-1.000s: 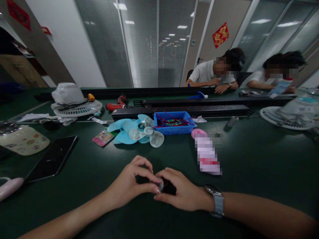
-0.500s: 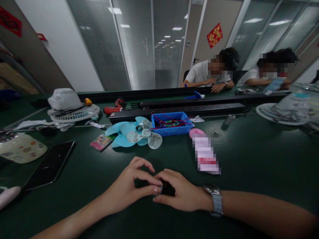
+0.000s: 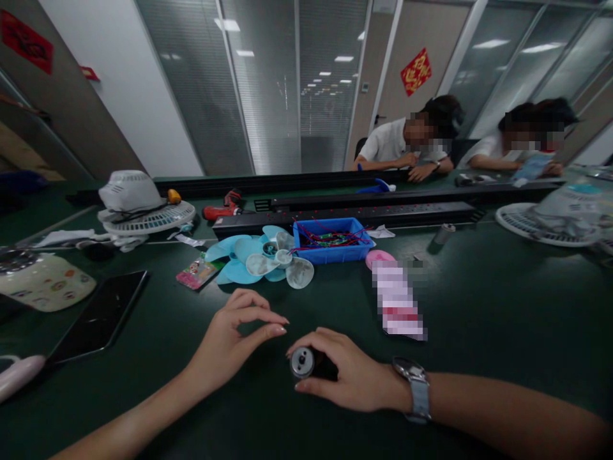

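My right hand [image 3: 347,370] holds a small cylindrical motor [image 3: 302,362] above the green table, thumb and fingers curled round its sides. The motor's silver round end, with a raised centre and small holes, faces up towards me; its dark body is partly hidden by the hand. To the left and a little above it, my left hand [image 3: 234,338] is in the air, thumb and index fingertip brought together in a pinch. Whatever lies between those fingertips, if anything, is too small to make out. The left fingers are apart from the motor.
Beyond my hands lie blue fan blades [image 3: 239,259], a blue bin [image 3: 332,254] of wired parts and a pink item [image 3: 396,300]. A silver cylinder [image 3: 446,231] stands right. A tablet [image 3: 103,316], red drill [image 3: 223,209] and fan [image 3: 131,191] sit left. Two people sit opposite.
My left hand has drawn away from the motor, up and to the left, with its thumb and index finger together. The motor's end is now uncovered; my right hand keeps its hold.
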